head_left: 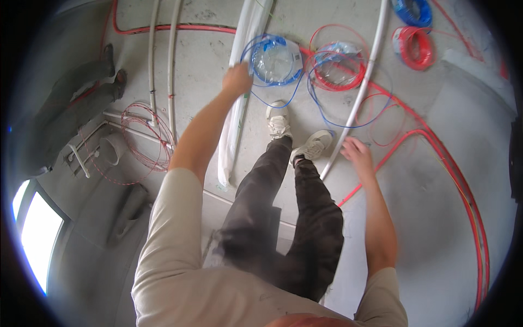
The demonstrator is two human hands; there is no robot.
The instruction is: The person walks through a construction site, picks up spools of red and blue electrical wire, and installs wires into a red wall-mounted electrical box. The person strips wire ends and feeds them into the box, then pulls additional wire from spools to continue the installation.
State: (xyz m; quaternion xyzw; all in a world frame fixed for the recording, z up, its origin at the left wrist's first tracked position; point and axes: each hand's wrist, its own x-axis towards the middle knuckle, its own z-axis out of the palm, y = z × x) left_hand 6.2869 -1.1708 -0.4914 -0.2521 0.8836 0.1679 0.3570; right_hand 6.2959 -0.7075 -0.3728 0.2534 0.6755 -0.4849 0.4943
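My left hand (238,80) is closed on a loop of blue wire at the left side of the blue wire coil (278,61), which lies on the floor partly in clear wrapping. Beside the white pipe (364,87), my right hand (358,154) has its fingers apart, and I see nothing held in it. Between the hands, a loose loop of blue wire (321,111) spreads over the floor. A red wire coil (339,68), also partly wrapped, lies to the right of the blue one. Plastic-wrapped white pipes (235,131) run just under my left hand.
More coils, one blue (412,11) and one red (417,49), lie at the far right. Red conduits (436,143) curve across the floor on the right. A twisted red wire bundle (144,136) hangs near white pipes at left. Another person's legs (81,95) show at far left.
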